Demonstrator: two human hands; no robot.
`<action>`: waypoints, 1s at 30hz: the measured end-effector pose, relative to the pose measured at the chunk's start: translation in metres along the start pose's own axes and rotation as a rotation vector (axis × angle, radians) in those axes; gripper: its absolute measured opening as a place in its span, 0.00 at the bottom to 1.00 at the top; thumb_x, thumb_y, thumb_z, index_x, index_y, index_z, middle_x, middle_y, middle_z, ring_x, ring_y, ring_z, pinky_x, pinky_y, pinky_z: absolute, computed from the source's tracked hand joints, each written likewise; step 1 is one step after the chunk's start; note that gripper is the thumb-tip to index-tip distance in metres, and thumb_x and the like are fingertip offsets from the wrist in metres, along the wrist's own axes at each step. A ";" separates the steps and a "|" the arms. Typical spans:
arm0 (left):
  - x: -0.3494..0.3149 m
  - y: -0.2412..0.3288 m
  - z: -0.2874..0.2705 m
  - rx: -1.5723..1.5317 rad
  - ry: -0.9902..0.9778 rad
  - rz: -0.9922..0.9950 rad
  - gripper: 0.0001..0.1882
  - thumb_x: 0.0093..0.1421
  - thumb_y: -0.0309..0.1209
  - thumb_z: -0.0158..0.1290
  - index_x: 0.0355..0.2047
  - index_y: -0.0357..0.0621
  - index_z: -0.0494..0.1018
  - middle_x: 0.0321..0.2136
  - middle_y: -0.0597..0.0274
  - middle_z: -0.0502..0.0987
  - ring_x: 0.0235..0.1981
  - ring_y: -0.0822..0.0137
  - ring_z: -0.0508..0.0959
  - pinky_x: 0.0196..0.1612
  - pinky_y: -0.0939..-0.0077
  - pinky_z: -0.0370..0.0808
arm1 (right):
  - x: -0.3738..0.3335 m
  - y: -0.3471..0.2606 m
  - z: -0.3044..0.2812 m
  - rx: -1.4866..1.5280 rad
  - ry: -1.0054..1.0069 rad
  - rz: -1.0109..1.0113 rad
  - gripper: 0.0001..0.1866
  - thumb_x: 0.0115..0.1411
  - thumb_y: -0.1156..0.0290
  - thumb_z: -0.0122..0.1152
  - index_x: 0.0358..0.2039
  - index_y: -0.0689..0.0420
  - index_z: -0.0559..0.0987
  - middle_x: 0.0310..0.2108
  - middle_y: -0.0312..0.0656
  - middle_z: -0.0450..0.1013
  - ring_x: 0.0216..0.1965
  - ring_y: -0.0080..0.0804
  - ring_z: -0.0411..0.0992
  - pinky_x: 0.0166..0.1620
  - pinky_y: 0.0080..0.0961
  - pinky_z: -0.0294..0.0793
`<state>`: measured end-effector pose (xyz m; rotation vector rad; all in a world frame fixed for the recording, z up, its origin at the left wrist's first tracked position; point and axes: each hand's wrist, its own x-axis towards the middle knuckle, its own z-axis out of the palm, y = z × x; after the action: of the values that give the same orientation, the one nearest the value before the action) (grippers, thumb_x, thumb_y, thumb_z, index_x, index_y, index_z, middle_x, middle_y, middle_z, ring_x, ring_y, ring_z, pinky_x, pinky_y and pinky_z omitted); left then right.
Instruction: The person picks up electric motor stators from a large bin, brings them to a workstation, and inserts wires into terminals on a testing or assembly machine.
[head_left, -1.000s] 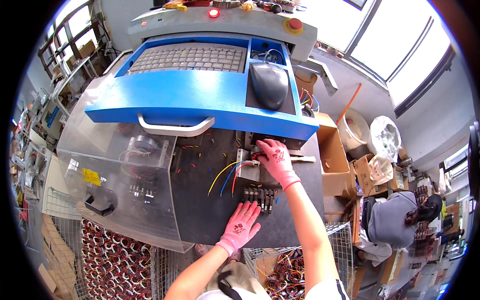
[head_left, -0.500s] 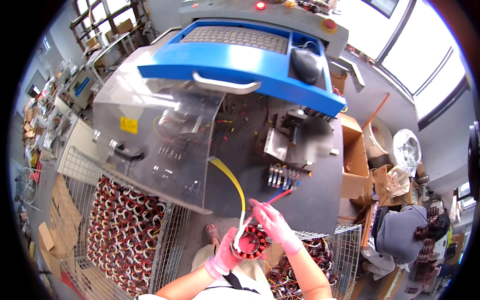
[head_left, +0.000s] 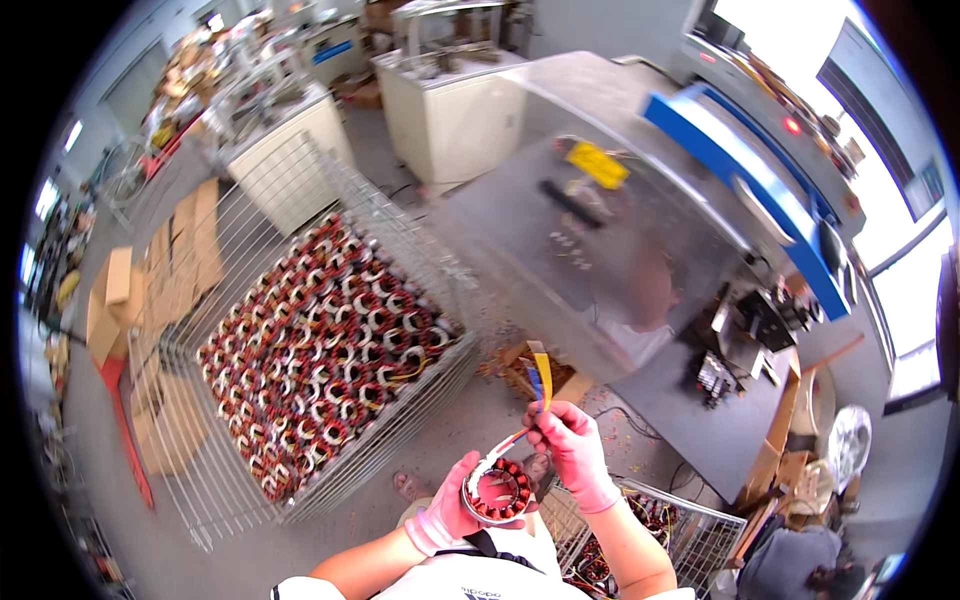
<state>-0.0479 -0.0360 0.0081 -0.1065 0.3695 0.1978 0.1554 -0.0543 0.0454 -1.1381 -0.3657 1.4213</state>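
My left hand (head_left: 447,508), in a pink glove, is closed around the side of a motor stator (head_left: 517,480), a ring with dark red-brown copper windings and white sleeving along its rim. My right hand (head_left: 573,450), also gloved in pink, pinches the stator's lead wires (head_left: 541,376) above and to the right of the ring. Yellow, blue and white ends stick up past its fingers. Between the hands, the leads run from the white sleeving to the pinch. Both hands are in front of my body, above the floor.
A large wire-mesh basket (head_left: 400,432) at left holds many similar stators (head_left: 320,350). Another mesh basket (head_left: 690,515) with stators stands at lower right. Ahead is a machine with a clear cover (head_left: 500,215), dark table (head_left: 690,440) and blue drawer (head_left: 745,165). A small cardboard box (head_left: 572,388) sits beneath.
My view has turned left, bringing the stator basket closer to the middle and the machine to the right. My right hand now holds the leads bunched upright; earlier they were spread over the machine table.
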 end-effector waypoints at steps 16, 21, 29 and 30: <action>-0.226 0.088 -0.125 -0.016 0.266 1.010 0.31 0.61 0.61 0.40 0.52 0.51 0.71 0.49 0.59 0.75 0.47 0.57 0.77 0.50 0.54 0.76 | 0.059 0.135 0.331 -1.534 -1.419 -0.222 0.24 0.54 0.47 0.62 0.37 0.57 0.81 0.37 0.42 0.75 0.40 0.43 0.72 0.45 0.35 0.72; -0.273 0.125 -0.146 -0.526 0.110 0.790 0.33 0.62 0.61 0.38 0.54 0.49 0.68 0.50 0.57 0.74 0.48 0.54 0.76 0.49 0.52 0.76 | 0.126 0.222 0.349 -1.344 -1.696 0.256 0.21 0.54 0.54 0.64 0.34 0.62 0.78 0.34 0.43 0.72 0.37 0.38 0.71 0.42 0.32 0.70; -0.531 0.205 -0.265 1.277 2.409 1.011 0.39 0.58 0.35 0.58 0.65 0.37 0.52 0.65 0.49 0.54 0.66 0.53 0.56 0.66 0.62 0.55 | 0.292 0.419 0.409 -1.600 -1.228 -0.033 0.17 0.53 0.58 0.63 0.33 0.59 0.78 0.33 0.47 0.75 0.38 0.45 0.73 0.41 0.36 0.72; -0.573 0.208 -0.286 1.272 2.573 0.835 0.37 0.59 0.34 0.57 0.64 0.37 0.54 0.64 0.49 0.55 0.65 0.53 0.56 0.66 0.62 0.55 | 0.314 0.451 0.415 -1.653 -1.176 -0.211 0.14 0.52 0.60 0.63 0.32 0.58 0.78 0.35 0.47 0.75 0.40 0.47 0.73 0.42 0.38 0.73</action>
<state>-0.7144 0.0279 -0.0599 1.2564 3.0258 0.5209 -0.3713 0.2830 -0.2421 -1.1534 -2.7345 1.2983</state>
